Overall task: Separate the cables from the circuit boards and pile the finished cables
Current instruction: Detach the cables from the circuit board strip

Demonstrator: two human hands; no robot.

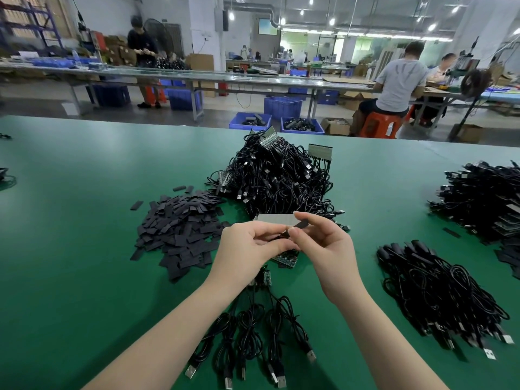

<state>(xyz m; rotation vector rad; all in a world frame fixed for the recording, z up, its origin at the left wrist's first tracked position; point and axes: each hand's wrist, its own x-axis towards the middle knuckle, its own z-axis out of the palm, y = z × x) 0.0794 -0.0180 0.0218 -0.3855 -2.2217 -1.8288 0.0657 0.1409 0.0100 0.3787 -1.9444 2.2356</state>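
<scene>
USB cables (253,333) hang from a circuit board (282,258) under both hands. Left hand (247,244) fingers and right hand (323,246) fingers pinch a black sleeve (295,228); pull it straight, steadying the board. Finished cables (439,291) lie right; the unsorted heap (278,181) waits farther along the bench (84,277).

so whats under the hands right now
A green circuit board peeks out below the left hand and right hand, with black cables trailing toward the camera. The rest of the board is covered.
</scene>
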